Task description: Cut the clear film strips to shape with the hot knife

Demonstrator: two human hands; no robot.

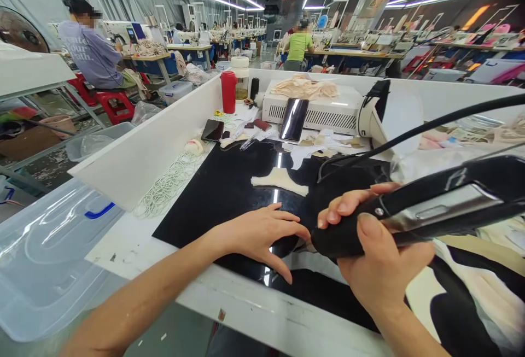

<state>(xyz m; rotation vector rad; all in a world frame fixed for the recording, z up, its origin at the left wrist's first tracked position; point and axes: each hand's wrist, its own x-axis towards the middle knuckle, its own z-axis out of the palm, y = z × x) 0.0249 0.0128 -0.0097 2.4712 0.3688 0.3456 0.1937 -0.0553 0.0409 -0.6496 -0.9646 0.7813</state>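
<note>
My right hand (377,253) is wrapped round a thick black corded power tool (447,198) with a silver panel on its side; its kind I cannot make out. The tool's rounded front end points left and down, and its tip is hidden. Close to that end, my left hand (262,236) lies low over a glossy black sheet (192,198), thumb and fingers spread. The index fingertip comes near the tool's front; whether they touch I cannot tell. Just beyond my left hand, a cream curved fabric piece (279,181) lies flat on the sheet.
Pale elastic cord (172,187) lies left of the sheet. Behind it stand a red cup (228,92), phones (294,119) and a white vented box (315,108). A black cable (443,116) arches across the right. White walls (135,149) edge the table. Two people sit farther off.
</note>
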